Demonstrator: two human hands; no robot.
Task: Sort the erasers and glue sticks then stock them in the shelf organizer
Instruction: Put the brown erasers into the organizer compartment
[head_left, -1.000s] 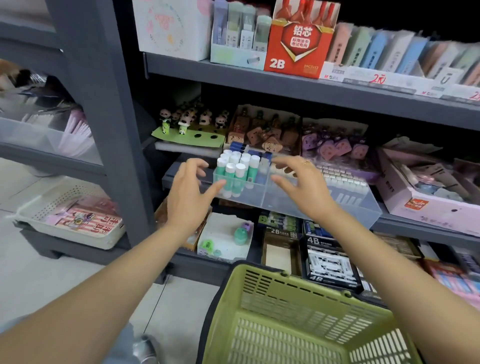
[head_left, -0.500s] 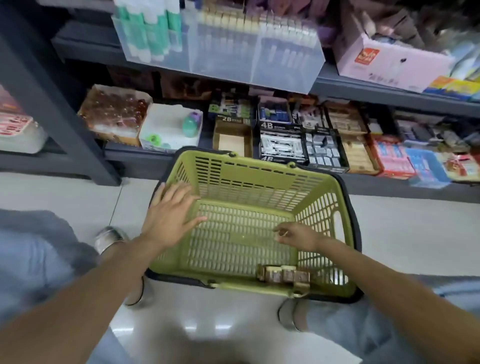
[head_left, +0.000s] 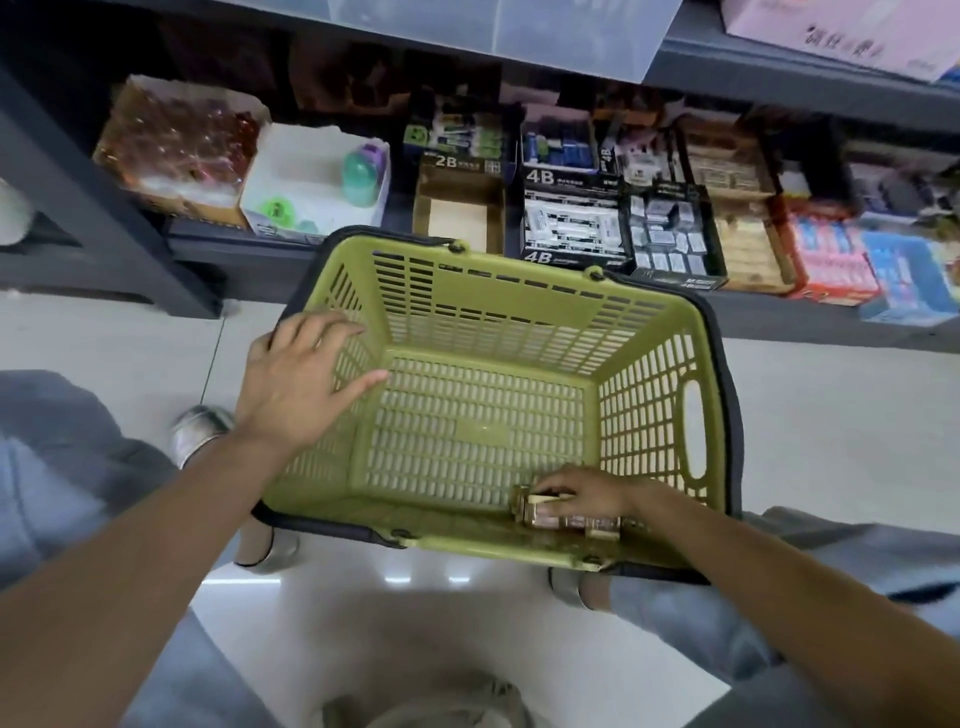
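- Right hand (head_left: 584, 492) was down in the near corner of the green slotted basket (head_left: 524, 317), fingers curled round a short row of tan block erasers (head_left: 566, 519)
- Left hand (head_left: 301, 379) lay flat and relaxed on the basket's left rim, gripping nothing
- Erasers judged light, rubbery, grippy; best pinched across the row's long sides
- Basket was rigid plastic lattice

We note a pale glossy tiled floor (head_left: 831, 431) bearing a green slotted plastic basket (head_left: 519, 322) before a dark grey metal shelf (head_left: 810, 317).
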